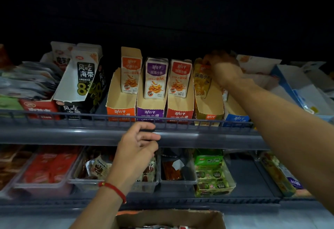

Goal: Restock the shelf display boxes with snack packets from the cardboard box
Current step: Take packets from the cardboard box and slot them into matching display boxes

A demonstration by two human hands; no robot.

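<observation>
A: What sits at the left of the upper shelf (180, 135)?

B: A black box (85, 102) with a tall white packet leaning in it. Just right of it stand an orange display box (120, 110), a purple display box (151, 112) and a red display box (179, 113), each holding packets upright at the back.

A: And the left hand (139, 144)?

B: It hangs in front of the shelf's rail, fingers loosely curled, holding nothing. A red cord is round that wrist.

A: Further right?

B: The right hand (223, 68) reaches into the yellow display box (207, 113), fingers curled over the top of a yellow packet (201, 82) standing there. A blue display box (235, 119) is next to it, partly behind the forearm.

A: The cardboard box (180, 216)?

B: At the bottom edge, below both shelves, open, packets just visible inside.
</observation>
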